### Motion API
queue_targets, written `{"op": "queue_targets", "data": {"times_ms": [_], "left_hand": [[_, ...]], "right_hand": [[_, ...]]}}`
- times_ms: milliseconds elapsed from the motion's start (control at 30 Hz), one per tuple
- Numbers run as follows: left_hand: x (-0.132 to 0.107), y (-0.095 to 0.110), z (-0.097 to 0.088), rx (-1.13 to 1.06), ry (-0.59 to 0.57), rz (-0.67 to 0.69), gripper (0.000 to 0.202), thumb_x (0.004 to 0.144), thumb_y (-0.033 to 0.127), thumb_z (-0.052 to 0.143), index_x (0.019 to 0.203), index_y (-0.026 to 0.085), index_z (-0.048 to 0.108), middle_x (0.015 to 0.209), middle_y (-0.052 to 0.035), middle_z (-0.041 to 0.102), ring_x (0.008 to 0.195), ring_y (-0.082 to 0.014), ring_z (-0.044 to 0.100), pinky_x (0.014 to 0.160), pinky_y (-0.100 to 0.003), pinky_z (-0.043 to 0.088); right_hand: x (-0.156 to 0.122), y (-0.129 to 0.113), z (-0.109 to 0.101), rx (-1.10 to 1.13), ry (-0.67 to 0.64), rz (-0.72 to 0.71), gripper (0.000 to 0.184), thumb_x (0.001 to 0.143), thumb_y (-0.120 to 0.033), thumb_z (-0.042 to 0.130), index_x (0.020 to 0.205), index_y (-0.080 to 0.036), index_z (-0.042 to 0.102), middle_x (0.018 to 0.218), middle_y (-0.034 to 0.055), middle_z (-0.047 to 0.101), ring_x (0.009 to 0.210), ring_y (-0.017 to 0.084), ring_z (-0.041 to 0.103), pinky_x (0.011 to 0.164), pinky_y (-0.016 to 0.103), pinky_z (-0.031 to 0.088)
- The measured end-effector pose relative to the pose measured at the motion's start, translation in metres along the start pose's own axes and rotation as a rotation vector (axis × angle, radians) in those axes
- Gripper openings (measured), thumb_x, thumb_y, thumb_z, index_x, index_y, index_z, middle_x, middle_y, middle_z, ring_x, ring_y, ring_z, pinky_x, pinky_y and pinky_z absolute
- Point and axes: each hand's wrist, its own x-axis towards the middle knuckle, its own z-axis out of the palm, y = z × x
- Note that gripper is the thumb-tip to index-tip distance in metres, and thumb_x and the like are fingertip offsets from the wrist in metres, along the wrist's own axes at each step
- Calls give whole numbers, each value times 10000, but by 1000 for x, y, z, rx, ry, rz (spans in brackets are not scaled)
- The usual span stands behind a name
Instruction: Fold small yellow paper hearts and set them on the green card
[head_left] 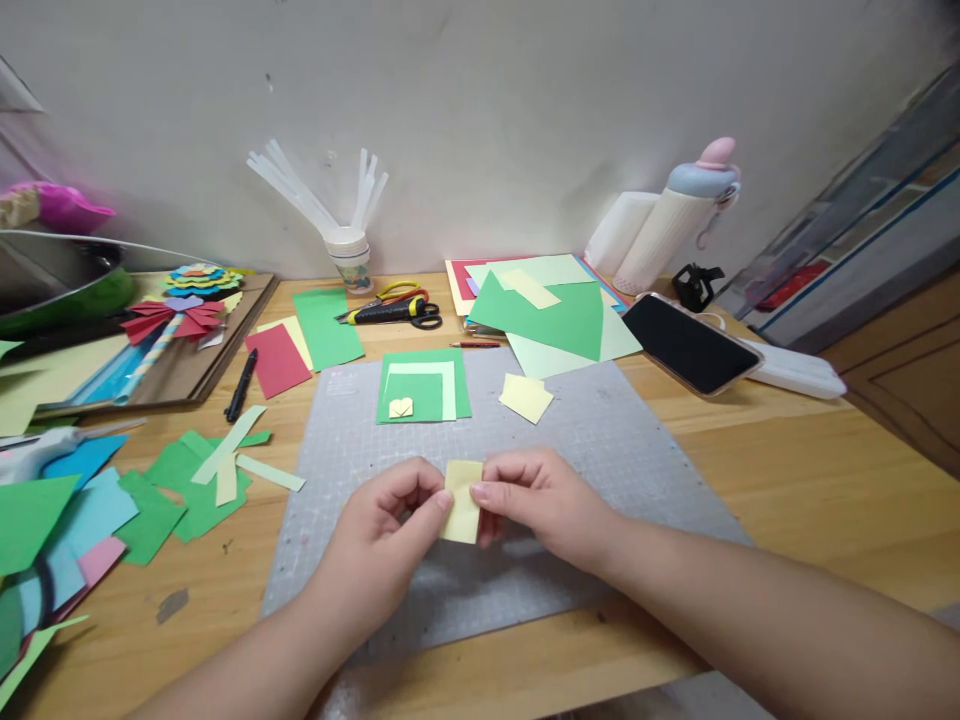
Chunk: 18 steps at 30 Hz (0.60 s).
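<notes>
A small yellow paper piece [463, 512], taller than wide, is held above the grey cutting mat [645, 480]. My left hand [401, 525] pinches its left edge between thumb and fingers. On the opposite edge, my right hand [544, 500] grips the same paper, thumb in front. Beyond the hands lie more yellow paper pieces [527, 397], overlapping. Left of those, a green square sheet [461, 390] carries smaller pale and green squares, with a little folded yellow heart shape [401, 407] at their lower left corner.
Green scraps and strips [210, 500] spread over the table's left side. Behind the mat are scissors and a black-yellow cutter [386, 310], a cup of straws [349, 260] and stacked coloured sheets [555, 310]. A phone [690, 345] and bottle [667, 235] stand at right; a black pen [241, 385] lies left.
</notes>
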Motion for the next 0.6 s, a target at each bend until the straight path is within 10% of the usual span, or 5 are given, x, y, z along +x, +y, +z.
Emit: {"op": "queue_targets", "data": {"times_ms": [600], "left_hand": [[0, 5, 1, -4, -57, 23, 215, 841, 289, 542, 653, 185, 552, 636, 28, 506, 619, -122, 462, 600, -232, 351]], "right_hand": [[0, -2, 0, -42, 125, -131, 340, 791, -454, 624, 605, -172, 584, 586, 5, 638, 582, 130, 613, 607, 267, 502]]}}
